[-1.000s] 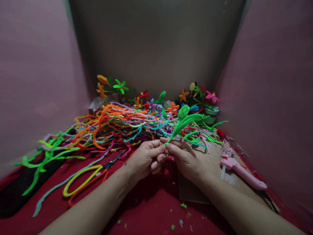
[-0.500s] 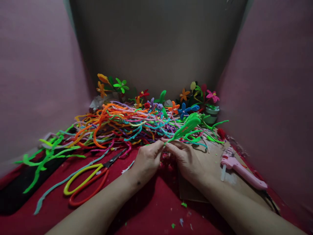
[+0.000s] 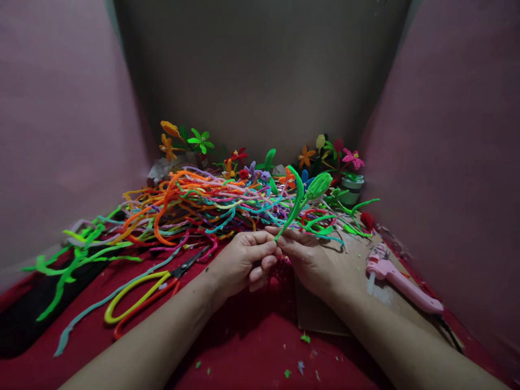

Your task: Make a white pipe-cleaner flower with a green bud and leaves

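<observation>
Between my two hands stands a green pipe-cleaner flower, with a closed bud-like head and a long curved leaf rising beside it. My left hand pinches the bottom of its stem, fingers curled. My right hand grips the same stem base between thumb and fingers from the other side. The lowest end of the stem is hidden by the fingertips. Just behind the hands lies a large heap of coloured pipe cleaners.
Scissors with yellow and orange handles lie left of my left forearm. At right, a pink hot glue gun rests on a cardboard sheet. Finished pipe-cleaner flowers and a small pot stand at the back.
The green leaf has separated from the bud and now curves up to its left. My left hand has rolled, showing more of its curled fingers; both hands stay at the stem base.
</observation>
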Demonstrator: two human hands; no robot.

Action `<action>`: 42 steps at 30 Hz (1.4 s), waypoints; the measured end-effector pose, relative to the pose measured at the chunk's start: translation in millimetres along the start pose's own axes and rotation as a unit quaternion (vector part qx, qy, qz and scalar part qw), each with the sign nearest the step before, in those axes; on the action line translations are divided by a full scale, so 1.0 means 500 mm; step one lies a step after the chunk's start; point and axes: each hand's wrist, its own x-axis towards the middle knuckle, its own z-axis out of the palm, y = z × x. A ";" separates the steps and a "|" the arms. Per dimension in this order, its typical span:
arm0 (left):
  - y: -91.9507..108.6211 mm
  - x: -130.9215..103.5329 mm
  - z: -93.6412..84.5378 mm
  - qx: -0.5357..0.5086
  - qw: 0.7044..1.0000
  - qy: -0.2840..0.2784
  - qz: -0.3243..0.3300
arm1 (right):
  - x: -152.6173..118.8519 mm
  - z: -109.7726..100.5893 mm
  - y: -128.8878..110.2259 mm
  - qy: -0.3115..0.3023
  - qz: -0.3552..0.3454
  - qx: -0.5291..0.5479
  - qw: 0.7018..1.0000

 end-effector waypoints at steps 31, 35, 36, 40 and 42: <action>0.050 -0.029 0.028 0.204 0.963 0.123 0.129 | -0.029 0.038 -0.018 -0.008 -0.124 -0.328 0.936; 0.057 -0.036 0.038 0.246 0.949 0.144 0.133 | -0.034 0.038 -0.012 -0.024 -0.152 -0.368 0.917; 0.058 -0.037 0.040 0.251 0.948 0.150 0.124 | -0.036 0.039 -0.011 -0.028 -0.161 -0.376 0.912; 0.050 -0.033 0.040 0.160 0.969 0.167 0.085 | -0.044 0.040 -0.007 -0.025 -0.172 -0.385 0.906; 0.043 -0.026 0.037 0.075 0.980 0.173 0.068 | -0.046 0.041 -0.007 -0.009 -0.174 -0.386 0.906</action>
